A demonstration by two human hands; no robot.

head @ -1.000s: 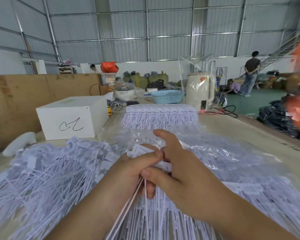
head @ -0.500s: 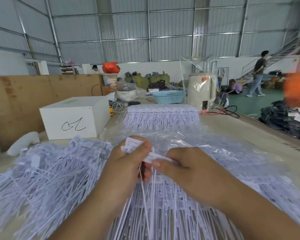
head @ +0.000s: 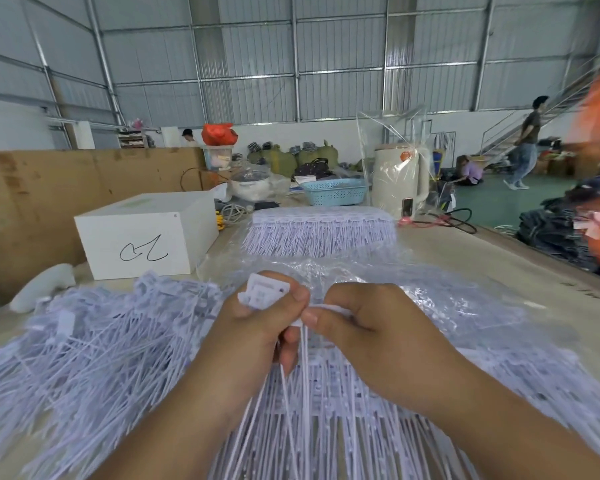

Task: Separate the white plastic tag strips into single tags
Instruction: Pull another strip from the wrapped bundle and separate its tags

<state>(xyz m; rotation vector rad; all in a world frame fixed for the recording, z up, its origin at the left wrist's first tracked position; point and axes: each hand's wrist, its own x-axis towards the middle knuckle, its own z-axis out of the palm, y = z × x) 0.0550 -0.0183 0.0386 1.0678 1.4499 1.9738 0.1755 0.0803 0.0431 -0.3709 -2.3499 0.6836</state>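
My left hand [head: 253, 327] grips a small bunch of white plastic tags [head: 265, 291], their flat heads sticking up above my thumb. My right hand [head: 371, 323] pinches the white strip [head: 329, 308] that runs from that bunch, thumb and fingers curled over it. Thin white tails [head: 303, 358] hang down between both hands. A heap of loose single tags [head: 84, 348] lies to the left. Joined strips [head: 326, 393] lie under my hands on clear plastic.
A further stack of tag strips [head: 321, 230] sits mid-table on clear plastic wrap [head: 430, 289]. A white box [head: 146, 233] stands at the left, a blue basket [head: 335, 192] and a cream kettle [head: 400, 181] behind. A dark clothes pile [head: 555, 230] lies right; people stand far off.
Both hands rose slightly and turned; my right fingers curled down onto the strip, and the tag heads now stick up higher above my left thumb.
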